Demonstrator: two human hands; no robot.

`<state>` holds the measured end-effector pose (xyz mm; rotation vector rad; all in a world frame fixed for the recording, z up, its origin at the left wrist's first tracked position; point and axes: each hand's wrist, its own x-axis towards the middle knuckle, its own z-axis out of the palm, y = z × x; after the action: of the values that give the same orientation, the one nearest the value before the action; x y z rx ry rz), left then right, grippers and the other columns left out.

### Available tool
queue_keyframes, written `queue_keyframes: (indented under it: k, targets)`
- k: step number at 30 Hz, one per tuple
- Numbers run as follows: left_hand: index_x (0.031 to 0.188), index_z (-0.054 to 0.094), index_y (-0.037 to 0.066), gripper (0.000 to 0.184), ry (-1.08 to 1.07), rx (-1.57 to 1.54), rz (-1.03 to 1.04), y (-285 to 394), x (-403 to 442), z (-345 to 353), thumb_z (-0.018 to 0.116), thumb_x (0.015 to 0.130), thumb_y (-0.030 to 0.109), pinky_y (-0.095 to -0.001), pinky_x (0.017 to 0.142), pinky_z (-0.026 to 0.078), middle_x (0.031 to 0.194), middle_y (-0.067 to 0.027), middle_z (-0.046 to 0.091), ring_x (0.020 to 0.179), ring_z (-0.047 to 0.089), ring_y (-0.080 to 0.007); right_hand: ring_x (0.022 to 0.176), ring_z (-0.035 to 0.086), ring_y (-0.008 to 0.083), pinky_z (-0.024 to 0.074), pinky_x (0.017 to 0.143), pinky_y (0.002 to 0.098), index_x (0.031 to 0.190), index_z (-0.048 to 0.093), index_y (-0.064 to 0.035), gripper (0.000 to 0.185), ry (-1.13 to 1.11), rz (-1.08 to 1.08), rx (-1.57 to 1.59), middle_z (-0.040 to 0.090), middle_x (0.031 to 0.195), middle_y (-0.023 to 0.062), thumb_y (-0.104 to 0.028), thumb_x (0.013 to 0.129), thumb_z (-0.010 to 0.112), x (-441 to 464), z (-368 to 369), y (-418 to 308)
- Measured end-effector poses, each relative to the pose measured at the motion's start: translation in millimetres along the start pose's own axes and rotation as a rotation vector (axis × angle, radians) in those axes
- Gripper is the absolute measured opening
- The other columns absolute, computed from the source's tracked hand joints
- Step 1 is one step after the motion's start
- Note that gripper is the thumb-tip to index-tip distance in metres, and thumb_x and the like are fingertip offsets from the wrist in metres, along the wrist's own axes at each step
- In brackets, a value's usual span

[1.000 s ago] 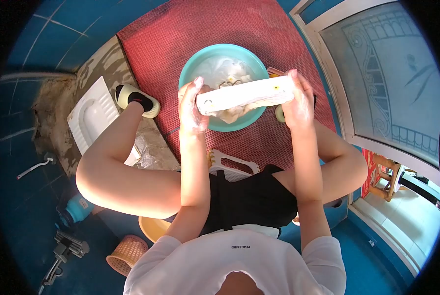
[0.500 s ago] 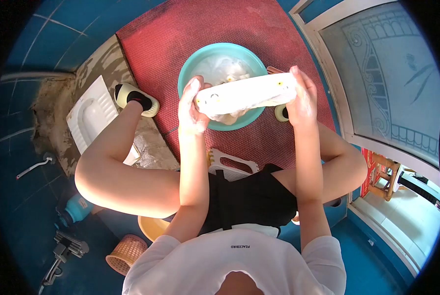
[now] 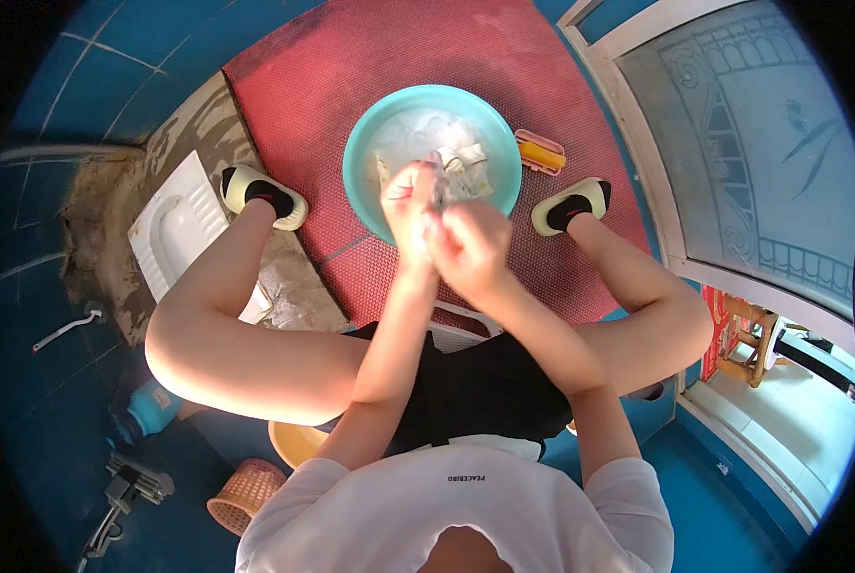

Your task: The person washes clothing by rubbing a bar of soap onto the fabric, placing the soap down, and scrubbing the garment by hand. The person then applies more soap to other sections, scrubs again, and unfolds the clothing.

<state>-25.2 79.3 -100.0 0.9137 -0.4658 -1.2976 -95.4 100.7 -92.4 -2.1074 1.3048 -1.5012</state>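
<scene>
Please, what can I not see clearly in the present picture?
Head view: what the left hand and right hand may hold; motion blur hides it.
Head view: bottom of teal basin; suds and white cloth cover it.
Head view: full shape of white plastic item; black shorts cover part.

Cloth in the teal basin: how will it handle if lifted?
Probably floppy: the white cloth lies crumpled in folds. Likely heavy for its size and drippy, since it sits in water in the teal basin. Perhaps slippery too, as that water looks cloudy.
</scene>
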Motion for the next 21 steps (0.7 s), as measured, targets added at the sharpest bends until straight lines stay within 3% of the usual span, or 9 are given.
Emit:
queue_keyframes:
  k: [2,5,8,10,13,14,15,17,21]
  targets:
    - [0.053,0.044,0.008,0.03,0.006,-0.111,-0.082,-12,-3,-5,0.05,0.082,0.009,-0.018,0.039,0.023,0.051,0.0059,0.042,0.044,0.032,-0.0009,0.041,0.044,0.0247,0.0342,0.04,0.0324,0.055,0.042,-0.0057,0.024,0.032,-0.043,0.009,0.042,0.047,0.0091,-0.014,0.07,0.059,6,5,-2]
    - [0.054,0.044,0.008,0.03,0.036,0.016,-0.079,-24,-11,0,0.05,0.083,0.011,-0.0178,0.04,0.026,0.052,0.0054,0.043,0.045,0.034,-0.0013,0.036,0.044,0.023,0.0343,0.039,0.0335,0.05,0.043,-0.007,0.028,-0.031,0.374,-0.07,0.041,0.043,0.0097,-0.017,0.07,0.06,36,4,20]
    - [0.057,0.047,0.007,0.028,0.066,-0.042,-0.023,-16,3,-14,0.05,0.083,0.015,-0.0168,0.044,0.032,0.055,0.0034,0.047,0.048,0.04,-0.0021,0.037,0.046,0.0222,0.0362,0.04,0.0339,0.047,0.042,-0.0082,0.031,0.02,0.031,-0.032,0.044,0.044,0.0085,-0.02,0.071,0.06,8,22,15]
    - [0.063,0.049,0.006,0.026,0.019,-0.153,-0.206,-16,6,-17,0.05,0.084,0.021,-0.0185,0.047,0.037,0.062,0.0011,0.052,0.055,0.045,-0.0039,0.038,0.047,0.0226,0.0414,0.044,0.0326,0.052,0.046,-0.0087,0.024,-0.187,-0.072,-0.095,0.044,0.043,0.0043,-0.016,0.072,0.057,-3,21,10]
    - [0.072,0.048,0.005,0.029,0.286,-0.115,-0.154,-23,0,3,0.041,0.088,0.029,-0.0229,0.045,0.039,0.067,0.0002,0.051,0.054,0.046,-0.0065,0.038,0.046,0.0223,0.0408,0.047,0.0284,0.048,0.042,-0.0072,0.031,-0.58,0.754,-0.907,0.041,0.042,0.008,-0.018,0.071,0.059,-6,87,36]
    - [0.072,0.048,0.005,0.029,0.283,-0.115,-0.146,-43,12,-31,0.041,0.088,0.029,-0.0229,0.045,0.039,0.067,0.0002,0.051,0.054,0.046,-0.0065,0.045,0.048,0.0184,0.0403,0.056,0.0271,0.054,0.046,-0.0083,0.024,-0.502,0.557,-0.624,0.045,0.047,0.0056,-0.017,0.072,0.058,-15,72,26]
    - [0.09,0.045,0.004,0.032,-0.021,-0.295,-0.194,-67,31,-82,0.036,0.088,0.034,-0.0292,0.06,0.041,0.079,-0.0044,0.052,0.068,0.049,-0.0133,0.053,0.05,0.0144,0.0398,0.064,0.0258,0.059,0.05,-0.0094,0.017,-0.412,0.353,-0.35,0.048,0.052,0.0032,-0.016,0.073,0.058,-12,49,10]
    - [0.077,0.048,0.006,0.029,0.099,-0.292,-0.216,-55,24,-59,0.038,0.088,0.031,-0.0258,0.052,0.039,0.065,0.0012,0.044,0.057,0.045,-0.0096,0.062,0.052,0.0088,0.0389,0.073,0.0238,0.066,0.055,-0.0101,0.011,-0.405,0.071,-0.179,0.053,0.06,0.0006,-0.017,0.075,0.057,-25,39,17]
    - [0.086,0.044,0.006,0.024,0.181,0.015,-0.194,-27,-2,-10,0.038,0.088,0.029,-0.0262,0.056,0.041,0.069,-0.0027,0.045,0.062,0.045,-0.0128,0.044,0.051,0.0174,0.042,0.051,0.0293,0.057,0.052,-0.0074,0.024,-0.22,0.383,-0.119,0.052,0.052,0.0075,-0.019,0.078,0.053,15,35,28]
